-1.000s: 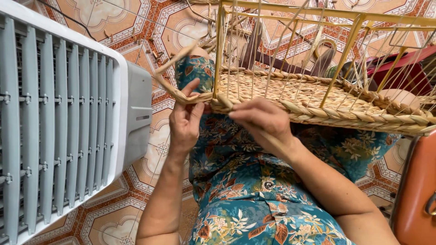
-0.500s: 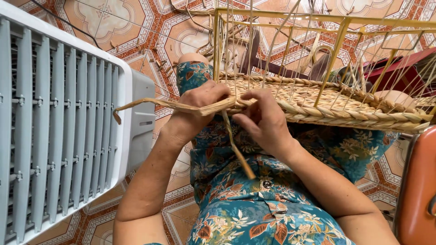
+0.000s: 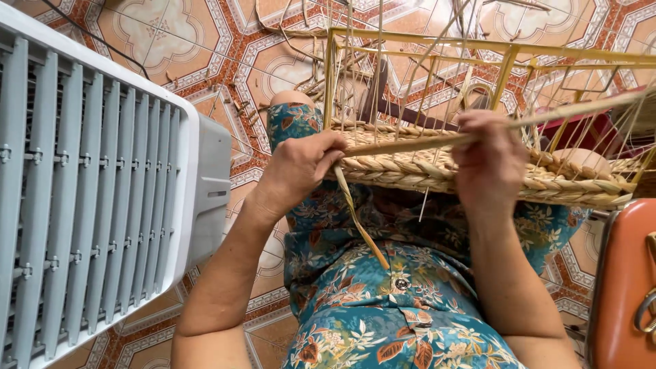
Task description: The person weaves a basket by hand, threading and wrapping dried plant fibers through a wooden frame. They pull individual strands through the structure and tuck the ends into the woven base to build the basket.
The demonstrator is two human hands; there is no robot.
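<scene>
Straw strand (image 3: 410, 143) stretched taut between both hands, left hand (image 3: 301, 171) fingers pinching one end, right hand (image 3: 488, 160) fingers clamped around it, above woven basket (image 3: 437, 171)

Two hands, left hand (image 3: 298, 171) and right hand (image 3: 488, 164), at one half-woven basket (image 3: 478, 179); one grey fan heater (image 3: 89, 205) left of the basket, one orange bag (image 3: 625, 287) right.

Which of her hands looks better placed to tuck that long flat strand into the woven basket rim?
Probably the left hand: it pinches the long pale flat straw strand right at the braided straw basket rim. The right hand grips the strand farther along.
</scene>
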